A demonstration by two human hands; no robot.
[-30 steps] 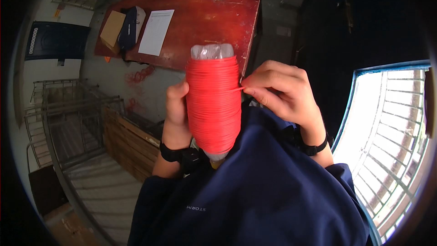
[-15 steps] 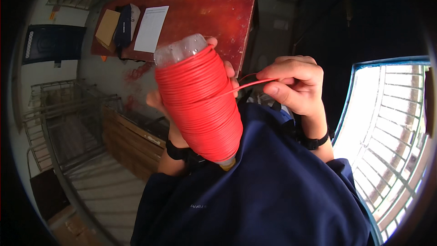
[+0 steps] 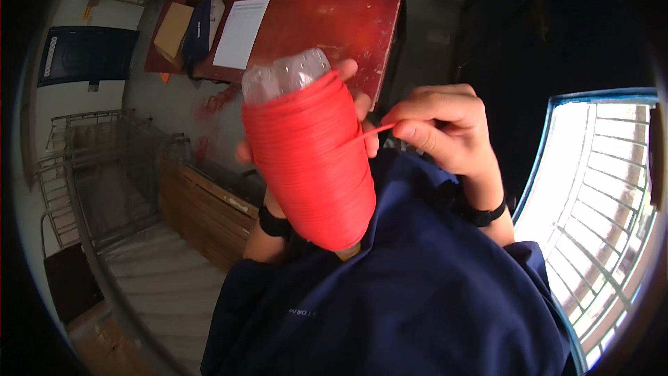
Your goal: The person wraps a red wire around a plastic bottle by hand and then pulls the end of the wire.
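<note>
Left hand [image 3: 355,108] holds spool [image 3: 309,160] tilted, top upper-left.

A clear plastic bottle [image 3: 285,73] is being held tilted, its bare end poking up and to the left, its body thickly wound with red cord [image 3: 309,163]. One loose strand [image 3: 372,130] is stretching rightward from the winding, pulled taut away from the spool

Open air around spool [image 3: 309,160], hands.
</note>
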